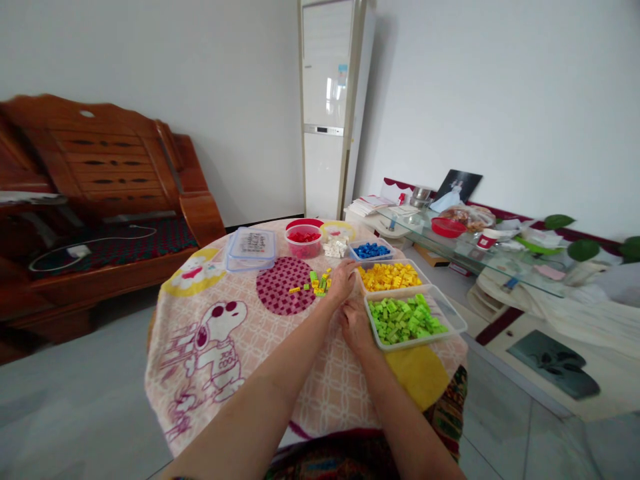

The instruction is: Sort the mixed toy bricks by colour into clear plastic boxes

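My left hand is at the left edge of a clear tub of yellow building bricks, its fingers curled together. Just below it, my right hand rests near the tablecloth beside the tub of light green bricks, with its fingers bent inward. Anything between the fingers of either hand is too small or hidden to make out. Left of my hands lies a small loose group of green and yellow bricks on the cloth.
Blue bricks fill a small tub farther back. Near it are a heap of white bricks, a round tub of red bricks and clear plastic lids. A cluttered glass shelf stands right, a wooden bench left.
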The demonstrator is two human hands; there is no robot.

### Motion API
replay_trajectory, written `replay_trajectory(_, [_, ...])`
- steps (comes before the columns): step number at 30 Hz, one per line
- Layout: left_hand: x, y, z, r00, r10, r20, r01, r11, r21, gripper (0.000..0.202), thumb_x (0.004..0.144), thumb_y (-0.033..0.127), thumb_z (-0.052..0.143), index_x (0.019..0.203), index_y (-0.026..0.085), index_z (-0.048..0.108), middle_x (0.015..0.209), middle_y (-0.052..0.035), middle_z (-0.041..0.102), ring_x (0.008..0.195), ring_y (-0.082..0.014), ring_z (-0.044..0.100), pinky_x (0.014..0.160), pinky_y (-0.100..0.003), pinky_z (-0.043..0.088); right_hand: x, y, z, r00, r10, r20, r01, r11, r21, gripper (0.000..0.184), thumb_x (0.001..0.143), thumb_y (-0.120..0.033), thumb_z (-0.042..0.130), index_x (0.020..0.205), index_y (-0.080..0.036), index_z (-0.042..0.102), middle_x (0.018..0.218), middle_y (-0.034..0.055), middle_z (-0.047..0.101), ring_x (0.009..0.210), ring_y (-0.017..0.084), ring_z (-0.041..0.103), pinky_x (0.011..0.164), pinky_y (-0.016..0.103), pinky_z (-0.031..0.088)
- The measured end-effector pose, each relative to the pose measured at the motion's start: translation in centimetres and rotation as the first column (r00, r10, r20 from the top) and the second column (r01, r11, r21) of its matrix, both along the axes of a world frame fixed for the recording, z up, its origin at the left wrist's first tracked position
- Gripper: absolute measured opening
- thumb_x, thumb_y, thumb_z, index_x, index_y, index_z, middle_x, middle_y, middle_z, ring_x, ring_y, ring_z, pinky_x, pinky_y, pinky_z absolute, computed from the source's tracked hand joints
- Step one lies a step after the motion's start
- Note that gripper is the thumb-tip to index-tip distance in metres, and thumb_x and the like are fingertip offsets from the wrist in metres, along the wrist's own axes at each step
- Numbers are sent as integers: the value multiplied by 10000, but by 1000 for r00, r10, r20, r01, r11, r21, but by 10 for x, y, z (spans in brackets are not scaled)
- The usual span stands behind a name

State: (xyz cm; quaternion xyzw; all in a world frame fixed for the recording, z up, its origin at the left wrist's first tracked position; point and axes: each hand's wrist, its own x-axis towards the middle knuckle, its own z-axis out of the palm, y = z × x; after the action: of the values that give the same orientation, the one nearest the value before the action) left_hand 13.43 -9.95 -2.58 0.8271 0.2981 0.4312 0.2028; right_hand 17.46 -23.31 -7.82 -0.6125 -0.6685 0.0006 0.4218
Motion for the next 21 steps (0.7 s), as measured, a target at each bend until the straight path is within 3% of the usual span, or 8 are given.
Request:
replay_trajectory(3, [12,1,4,1000,5,-3,-5,1000,-3,484,790,79,577,1224,241,720,1201,-101,713,1168,-259,627,1070,-432,502,1,1,-1,1000,-25,6,25,1000,12,280,824,-63,469,901,-159,721,1024,134,700,1051,288,582,1011,428,450])
replay_trajectory(7, [-3,6,0,999,48,-12,-48,999,-7,516,796,83,531,1263,228,698,1174,-101,727,1160,-263,630,1076,-444,488,0,0,0,1000,-7,14,7,1000,9,272,850,-77,466,902,-168,717,994,111,691,1006,256,592,966,380,471])
replay_trajectory(10, [-30,10,-5,970,219,-109,-222,975,-14,487,809,70,499,1235,186,704,1176,-126,726,1127,-262,642,1048,-417,476,-2,-2,1,999,-19,35,19,1000,-7,290,832,-52,463,915,-169,715,1025,118,686,1026,252,595,980,381,468])
replay_trajectory(14, [-58,12,-6,860,415,-297,-432,902,12,310,881,159,535,1104,183,750,1138,-150,731,1103,-294,642,1001,-437,435,-3,-4,1,998,-55,41,56,998,-21,300,811,-42,487,937,-183,721,1093,119,690,1097,252,589,1045,408,439])
replay_trajectory(17, [-65,10,-7,819,440,-367,-463,886,29,246,930,262,537,975,199,770,1065,-147,740,1083,-312,625,956,-453,417,-4,-4,1,997,-68,42,69,997,-28,301,827,-63,486,969,-175,726,1140,134,695,1120,260,587,1063,433,434])
replay_trajectory(21, [-63,8,-6,820,433,-373,-461,887,16,199,908,307,598,939,212,771,1021,-141,741,1082,-315,601,929,-444,398,-2,-2,-1,996,-70,47,72,996,-46,302,836,-79,492,1000,-154,735,1188,160,692,1143,268,589,1072,436,431])
